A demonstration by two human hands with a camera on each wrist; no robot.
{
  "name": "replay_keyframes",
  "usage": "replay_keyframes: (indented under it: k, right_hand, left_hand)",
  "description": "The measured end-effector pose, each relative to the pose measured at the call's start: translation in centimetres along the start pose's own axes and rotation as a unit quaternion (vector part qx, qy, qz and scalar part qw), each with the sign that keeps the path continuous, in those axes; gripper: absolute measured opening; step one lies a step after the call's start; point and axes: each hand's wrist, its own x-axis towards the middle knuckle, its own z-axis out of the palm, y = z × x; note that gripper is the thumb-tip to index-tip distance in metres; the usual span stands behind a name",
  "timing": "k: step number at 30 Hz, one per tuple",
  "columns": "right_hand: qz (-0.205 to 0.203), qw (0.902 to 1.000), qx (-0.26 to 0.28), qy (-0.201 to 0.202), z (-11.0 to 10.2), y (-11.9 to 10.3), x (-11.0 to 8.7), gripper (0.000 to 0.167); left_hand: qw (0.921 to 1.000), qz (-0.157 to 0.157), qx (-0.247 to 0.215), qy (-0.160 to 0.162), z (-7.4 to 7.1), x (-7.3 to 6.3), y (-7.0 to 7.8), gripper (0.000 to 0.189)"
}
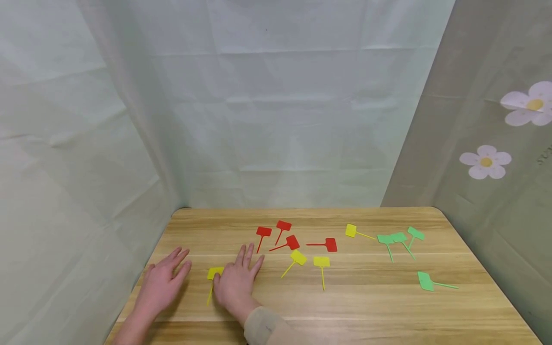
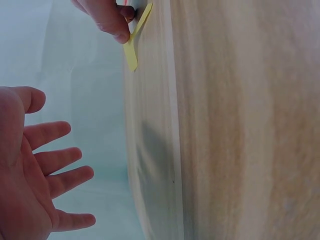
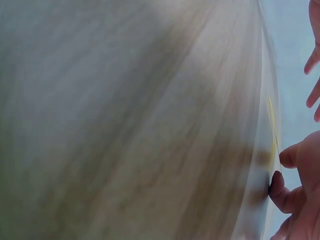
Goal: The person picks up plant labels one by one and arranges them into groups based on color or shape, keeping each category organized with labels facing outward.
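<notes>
1. Touching a flat yellow rectangular tag with a thin stem point(image 1: 213, 273): right hand point(image 1: 236, 285). Can't tell if it's pinching or only resting there.
2. Tag is sitting at the wood-grain bench's point(image 1: 366, 311) left part, between both hands, stem pointing toward the person.
3. Left hand point(image 1: 163, 280) is hovering over the bench, fingers spread, gripping nothing.
4. Four red stemmed tags point(image 1: 331, 245) are lying beyond the right hand.
5. Three more yellow tags point(image 1: 321, 261) are lying to its right.
6. Four green stemmed tags point(image 1: 425, 281) are lying far right, three bunched, one apart.
</notes>
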Motion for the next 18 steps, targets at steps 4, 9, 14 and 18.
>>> replay_keyframes:
  k: [4,9,14,18]
  right_hand:
    - [-0.002,1.0,-0.003,-0.001,-0.03,0.08,-0.04,0.059]
    - [-0.002,1.0,-0.002,-0.003,-0.1,0.13,-0.05,0.061]
    - [-0.001,0.9999,-0.009,-0.005,0.04,0.07,0.01,0.063]
    - [-0.003,1.0,-0.009,0.001,0.37,0.04,0.05,0.064]
  left_hand:
    - [1.0,0.003,0.0,0.001,0.08,-0.09,0.05,0.048]
    - [1.0,0.008,-0.004,0.003,0.14,-0.26,0.09,0.046]
    - [0.9996,0.019,-0.022,0.004,0.08,-0.51,0.12,0.044]
    - [0.9978,0.055,-0.036,-0.006,0.16,-0.6,-0.04,0.042]
